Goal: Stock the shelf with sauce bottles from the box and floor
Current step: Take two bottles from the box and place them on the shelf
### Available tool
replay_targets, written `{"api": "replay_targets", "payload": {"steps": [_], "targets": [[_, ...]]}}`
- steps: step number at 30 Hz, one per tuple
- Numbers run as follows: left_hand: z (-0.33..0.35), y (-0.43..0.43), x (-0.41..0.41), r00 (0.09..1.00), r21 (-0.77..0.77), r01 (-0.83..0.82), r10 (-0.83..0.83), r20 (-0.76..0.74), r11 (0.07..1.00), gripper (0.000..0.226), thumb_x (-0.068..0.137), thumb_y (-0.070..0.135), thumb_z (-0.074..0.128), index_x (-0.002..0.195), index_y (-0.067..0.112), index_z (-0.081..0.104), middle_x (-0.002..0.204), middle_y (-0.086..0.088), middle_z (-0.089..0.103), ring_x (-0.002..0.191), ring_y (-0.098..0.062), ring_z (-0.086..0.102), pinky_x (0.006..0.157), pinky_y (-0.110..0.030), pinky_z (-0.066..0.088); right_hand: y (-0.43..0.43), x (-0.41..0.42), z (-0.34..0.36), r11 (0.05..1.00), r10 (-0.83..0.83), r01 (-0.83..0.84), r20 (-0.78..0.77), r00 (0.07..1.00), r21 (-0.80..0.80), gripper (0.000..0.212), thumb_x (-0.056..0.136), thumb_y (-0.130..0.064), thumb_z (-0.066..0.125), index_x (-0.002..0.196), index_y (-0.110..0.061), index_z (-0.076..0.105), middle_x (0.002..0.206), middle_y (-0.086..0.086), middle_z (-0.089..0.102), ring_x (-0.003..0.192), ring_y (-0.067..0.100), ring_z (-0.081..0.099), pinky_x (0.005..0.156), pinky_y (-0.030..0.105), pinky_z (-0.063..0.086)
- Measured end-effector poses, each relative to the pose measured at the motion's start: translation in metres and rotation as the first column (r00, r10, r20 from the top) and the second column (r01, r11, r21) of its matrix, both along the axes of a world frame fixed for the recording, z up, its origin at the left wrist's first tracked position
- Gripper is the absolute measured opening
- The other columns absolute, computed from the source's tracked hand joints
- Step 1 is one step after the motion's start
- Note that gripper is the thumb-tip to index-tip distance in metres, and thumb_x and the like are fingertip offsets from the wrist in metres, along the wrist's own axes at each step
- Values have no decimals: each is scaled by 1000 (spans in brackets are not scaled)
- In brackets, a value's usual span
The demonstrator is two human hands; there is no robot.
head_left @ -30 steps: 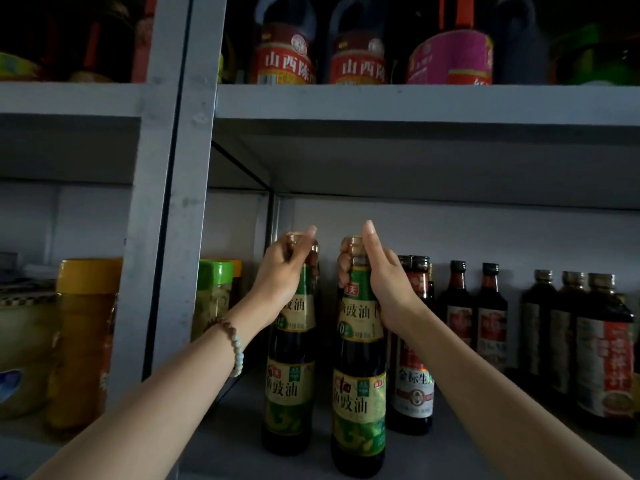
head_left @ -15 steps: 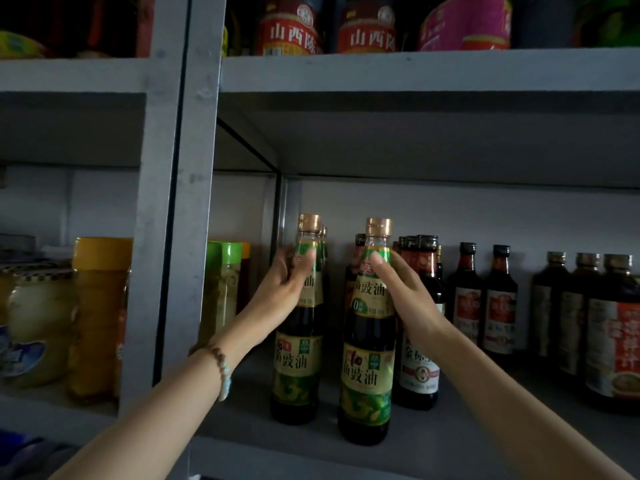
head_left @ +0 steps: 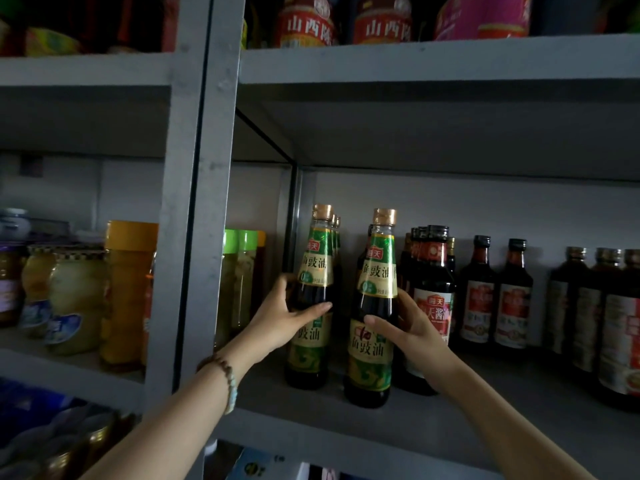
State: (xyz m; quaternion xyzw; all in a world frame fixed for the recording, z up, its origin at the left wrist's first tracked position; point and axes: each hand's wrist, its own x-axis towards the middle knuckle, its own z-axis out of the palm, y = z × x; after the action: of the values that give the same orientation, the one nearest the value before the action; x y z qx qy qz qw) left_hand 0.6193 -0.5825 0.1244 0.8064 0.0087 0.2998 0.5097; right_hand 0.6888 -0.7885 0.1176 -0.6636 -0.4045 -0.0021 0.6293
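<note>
Two tall dark sauce bottles with green-and-gold labels and gold caps stand upright on the grey shelf (head_left: 450, 424). My left hand (head_left: 280, 320) wraps around the body of the left bottle (head_left: 313, 271), thumb across its front. My right hand (head_left: 412, 327) grips the middle of the right bottle (head_left: 377, 271), which stands nearer the shelf's front edge. More bottles of the same kind line up behind the left one. The box and the floor are out of sight.
Dark bottles with red labels (head_left: 434, 306) stand just right of my right hand, with more farther right (head_left: 620, 323). A grey upright post (head_left: 197, 202) divides the shelving. Jars (head_left: 128, 296) fill the left bay. Large jugs (head_left: 304, 26) sit on the shelf above.
Both hands have slid down from the bottle caps to the bottle bodies. The two bottles stay standing on the shelf. The view has tilted slightly upward.
</note>
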Motion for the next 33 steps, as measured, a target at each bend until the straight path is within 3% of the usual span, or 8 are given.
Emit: {"api": "replay_targets", "payload": {"steps": [8,14,24,28,31,33], "targets": [[1,16,54,998,-61,-54,56,30,997,65,78,31,72,133,18,41,127,-1,54,118,-20,51,89,-31,44,2,6,-6,1000,-27,27,0,1000,8,56,70,-30,69,121,-34,47,114,-9,63,96,-6,63,66,14,53],[1,22,77,998,-159,-42,49,40,986,67,74,25,76,131,13,43,129,-7,55,113,-19,54,81,-26,45,3,10,-6,1000,-23,23,5,1000,3,61,69,-33,69,125,-33,46,115,-8,65,101,-2,63,72,18,54],[-2,31,97,995,-144,-20,34,92,989,66,73,22,77,129,10,44,130,-7,54,105,-12,52,81,-24,44,3,13,-9,999,-40,40,12,999,5,61,69,-35,69,126,-37,46,117,-11,65,106,1,62,74,20,54],[-8,30,100,991,-144,-3,22,130,990,61,78,26,73,130,12,44,128,-5,54,109,-11,52,71,-15,43,3,16,-10,999,-42,42,13,999,2,64,70,-36,70,129,-36,44,120,-11,64,107,1,61,76,21,55],[-10,32,98,988,-279,-4,47,147,960,61,86,36,61,138,14,37,136,-4,47,122,-18,46,82,-22,42,4,16,-9,1000,-31,31,16,999,-5,67,71,-39,72,131,-34,43,121,-10,63,108,2,61,76,22,55],[-13,35,99,992,-307,31,8,124,951,49,89,37,57,132,20,44,129,-2,51,123,-20,48,83,-24,43,4,15,-8,999,-37,37,20,999,-1,67,70,-37,70,131,-34,43,121,-11,63,109,1,61,77,21,55]]}}
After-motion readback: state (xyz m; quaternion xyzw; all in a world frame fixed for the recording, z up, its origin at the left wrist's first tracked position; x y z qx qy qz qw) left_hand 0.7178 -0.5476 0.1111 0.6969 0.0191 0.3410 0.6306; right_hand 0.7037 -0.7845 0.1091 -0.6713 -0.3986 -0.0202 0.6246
